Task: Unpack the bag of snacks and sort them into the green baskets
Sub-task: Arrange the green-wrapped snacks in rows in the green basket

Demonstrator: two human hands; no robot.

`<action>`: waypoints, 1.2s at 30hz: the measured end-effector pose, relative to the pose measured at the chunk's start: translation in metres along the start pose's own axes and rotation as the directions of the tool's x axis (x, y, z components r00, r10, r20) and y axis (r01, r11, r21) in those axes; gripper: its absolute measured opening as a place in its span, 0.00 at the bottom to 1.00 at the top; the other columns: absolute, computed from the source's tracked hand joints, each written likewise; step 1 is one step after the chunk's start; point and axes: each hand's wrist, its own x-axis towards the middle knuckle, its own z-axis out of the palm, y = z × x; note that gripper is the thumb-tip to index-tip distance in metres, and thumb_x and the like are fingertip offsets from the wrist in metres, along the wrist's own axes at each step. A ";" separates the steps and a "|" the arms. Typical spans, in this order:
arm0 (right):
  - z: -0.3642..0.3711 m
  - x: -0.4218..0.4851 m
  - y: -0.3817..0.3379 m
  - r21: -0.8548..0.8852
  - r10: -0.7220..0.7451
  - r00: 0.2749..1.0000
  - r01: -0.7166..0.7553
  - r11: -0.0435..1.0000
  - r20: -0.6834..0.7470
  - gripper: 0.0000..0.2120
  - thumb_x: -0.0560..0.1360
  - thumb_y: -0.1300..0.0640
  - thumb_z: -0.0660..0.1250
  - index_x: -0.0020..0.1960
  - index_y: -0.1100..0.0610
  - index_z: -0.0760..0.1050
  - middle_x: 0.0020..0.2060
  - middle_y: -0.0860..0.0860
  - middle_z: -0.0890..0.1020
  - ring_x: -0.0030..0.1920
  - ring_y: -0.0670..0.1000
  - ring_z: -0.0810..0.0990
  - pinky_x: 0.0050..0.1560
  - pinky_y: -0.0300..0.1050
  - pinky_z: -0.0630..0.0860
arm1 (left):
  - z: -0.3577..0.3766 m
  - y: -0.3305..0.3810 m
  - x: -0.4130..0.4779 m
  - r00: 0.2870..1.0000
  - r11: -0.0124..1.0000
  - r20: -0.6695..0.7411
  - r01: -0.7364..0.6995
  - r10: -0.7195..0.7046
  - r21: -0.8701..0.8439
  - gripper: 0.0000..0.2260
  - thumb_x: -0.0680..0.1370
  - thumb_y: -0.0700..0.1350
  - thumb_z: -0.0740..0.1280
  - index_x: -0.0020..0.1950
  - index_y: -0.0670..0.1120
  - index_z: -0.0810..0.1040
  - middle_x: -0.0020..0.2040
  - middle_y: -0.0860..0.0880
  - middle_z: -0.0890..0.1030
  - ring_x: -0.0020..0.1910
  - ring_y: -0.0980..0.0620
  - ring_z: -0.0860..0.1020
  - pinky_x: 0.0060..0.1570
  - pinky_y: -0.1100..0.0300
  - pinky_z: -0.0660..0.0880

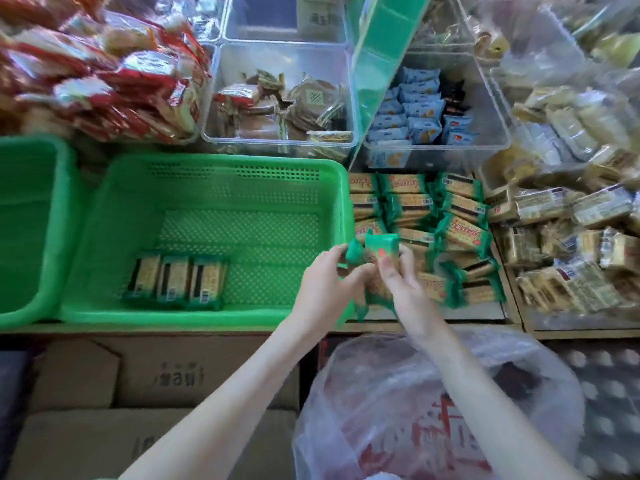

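Observation:
A green basket stands at centre left with three green-wrapped cracker packs lying flat in its front left corner. Just past the basket's right rim, my left hand and my right hand together grip a small bunch of the same green cracker packs, held upright. Behind them lies a pile of green cracker packs on the shelf. The clear plastic bag with red print sits open below my forearms.
A second green basket stands at the far left. Clear bins of snacks fill the back, one with blue packs. Beige wrapped snacks crowd the right. Red packs pile at back left. Cardboard boxes sit below the shelf.

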 end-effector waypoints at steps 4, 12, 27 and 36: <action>0.079 0.026 -0.008 0.033 0.030 0.992 -0.034 0.999 0.119 0.13 0.83 0.57 0.56 0.66 0.48 0.66 0.59 0.51 0.77 0.47 0.35 0.79 0.49 0.31 0.72 | -0.069 -0.043 0.002 0.984 0.985 -0.064 0.164 -0.167 -0.050 0.18 0.79 0.50 0.66 0.66 0.43 0.76 0.51 0.49 0.81 0.53 0.49 0.78 0.46 0.65 0.66; 0.180 0.069 -0.004 -0.238 0.238 0.940 -0.180 0.954 0.245 0.21 0.75 0.56 0.70 0.66 0.54 0.68 0.56 0.50 0.80 0.55 0.48 0.78 0.54 0.42 0.73 | -0.166 -0.131 0.030 0.923 0.863 0.137 0.384 -0.359 -0.329 0.17 0.77 0.52 0.68 0.62 0.43 0.77 0.51 0.45 0.83 0.49 0.48 0.81 0.55 0.47 0.79; 0.233 0.103 0.035 -0.754 0.480 0.877 -0.307 0.580 0.012 0.35 0.82 0.50 0.59 0.78 0.61 0.42 0.78 0.58 0.45 0.76 0.59 0.53 0.72 0.53 0.57 | -0.181 -0.206 0.047 0.824 0.739 0.463 -0.082 -0.327 0.669 0.41 0.81 0.49 0.64 0.78 0.54 0.33 0.77 0.43 0.31 0.75 0.42 0.32 0.74 0.39 0.40; 0.179 0.069 0.011 -0.721 -0.112 0.992 0.122 0.682 0.062 0.23 0.80 0.59 0.61 0.74 0.58 0.62 0.69 0.54 0.66 0.69 0.52 0.65 0.69 0.46 0.63 | -0.158 -0.151 0.039 0.948 0.695 0.278 -0.097 -0.153 0.713 0.29 0.83 0.53 0.57 0.80 0.48 0.47 0.79 0.39 0.44 0.77 0.39 0.48 0.74 0.42 0.48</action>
